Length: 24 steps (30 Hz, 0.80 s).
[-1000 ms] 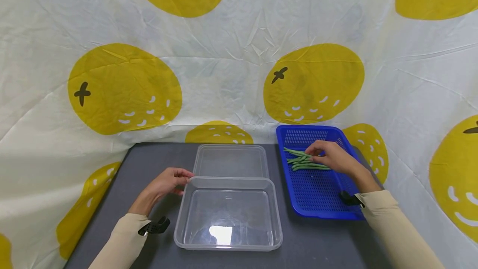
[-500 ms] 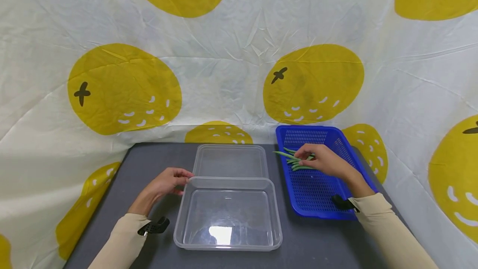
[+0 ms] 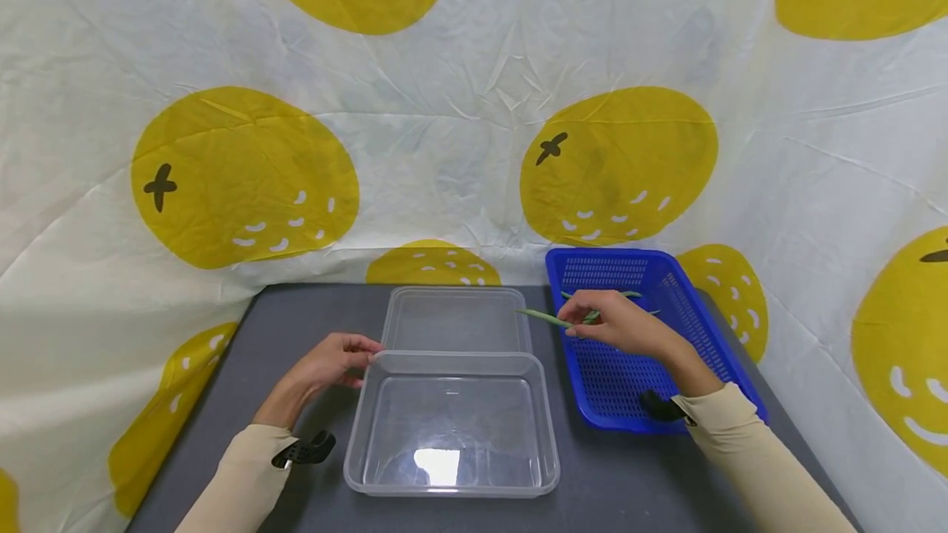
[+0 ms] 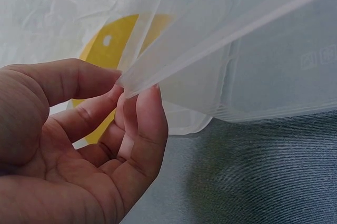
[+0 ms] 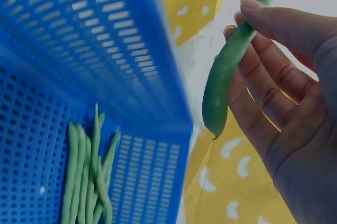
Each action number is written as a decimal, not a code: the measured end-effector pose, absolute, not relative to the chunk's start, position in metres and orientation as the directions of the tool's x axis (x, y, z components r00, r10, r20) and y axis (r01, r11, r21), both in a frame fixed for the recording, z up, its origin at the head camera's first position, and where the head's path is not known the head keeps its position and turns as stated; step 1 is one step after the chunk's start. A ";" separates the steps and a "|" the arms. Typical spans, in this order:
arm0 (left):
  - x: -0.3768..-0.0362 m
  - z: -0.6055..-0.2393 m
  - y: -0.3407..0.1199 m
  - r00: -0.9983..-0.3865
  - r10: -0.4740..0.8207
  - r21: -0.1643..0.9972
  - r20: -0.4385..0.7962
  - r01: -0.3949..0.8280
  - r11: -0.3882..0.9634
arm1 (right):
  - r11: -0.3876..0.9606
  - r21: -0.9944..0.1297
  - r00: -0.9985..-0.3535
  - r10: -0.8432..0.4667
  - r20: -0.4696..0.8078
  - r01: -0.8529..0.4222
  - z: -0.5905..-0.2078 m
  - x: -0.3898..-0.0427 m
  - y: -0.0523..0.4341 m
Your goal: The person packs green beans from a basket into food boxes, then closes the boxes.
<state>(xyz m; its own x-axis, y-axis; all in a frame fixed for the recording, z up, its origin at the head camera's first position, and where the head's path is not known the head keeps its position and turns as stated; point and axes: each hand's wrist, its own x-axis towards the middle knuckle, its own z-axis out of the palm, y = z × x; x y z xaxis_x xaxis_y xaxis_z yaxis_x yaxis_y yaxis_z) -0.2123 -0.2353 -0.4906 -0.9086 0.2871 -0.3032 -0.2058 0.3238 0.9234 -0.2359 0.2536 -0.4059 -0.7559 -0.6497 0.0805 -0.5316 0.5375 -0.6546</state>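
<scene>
Two clear containers [image 3: 452, 426], one blue basket [image 3: 629, 385], two hands [image 3: 326, 364]

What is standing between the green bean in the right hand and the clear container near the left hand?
Nothing visible. The right hand holds the green bean above the blue basket's left rim. The clear container is open on top, its lid lies behind it, and the left hand touches only its far left corner.

Our left hand [image 4: 79, 150] curls at the corner of the clear tub [image 4: 231, 40], fingers [image 4: 147, 124] touching its rim. Below lies the grey desk [image 4: 263, 176]; behind, a yellow-spotted cloth [image 4: 105, 45].
</scene>
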 end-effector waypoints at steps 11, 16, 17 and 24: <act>-0.214 -0.494 -0.235 -0.910 0.270 0.918 -0.313 -0.217 0.332 | 0.460 -0.700 -0.707 -0.701 0.091 -0.547 -0.404 -0.227 0.227; -0.213 -0.493 -0.234 -0.911 0.268 0.916 -0.314 -0.216 0.338 | 0.439 -0.711 -0.685 -0.724 0.082 -0.550 -0.407 -0.224 0.217; -0.213 -0.493 -0.234 -0.911 0.269 0.916 -0.314 -0.216 0.339 | 0.434 -0.709 -0.679 -0.729 0.085 -0.555 -0.408 -0.223 0.214; -0.213 -0.493 -0.234 -0.911 0.270 0.916 -0.311 -0.213 0.339 | 0.407 -0.722 -0.644 -0.762 0.068 -0.559 -0.413 -0.220 0.196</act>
<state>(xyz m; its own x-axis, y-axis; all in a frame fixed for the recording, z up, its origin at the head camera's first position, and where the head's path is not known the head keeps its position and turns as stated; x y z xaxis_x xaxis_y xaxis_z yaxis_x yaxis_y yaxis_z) -0.2126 -0.2343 -0.4928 -0.9113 0.2697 -0.3113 -0.2128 0.3388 0.9165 -0.2202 0.1962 -0.4130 -0.6437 -0.7622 0.0684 -0.5591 0.4075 -0.7220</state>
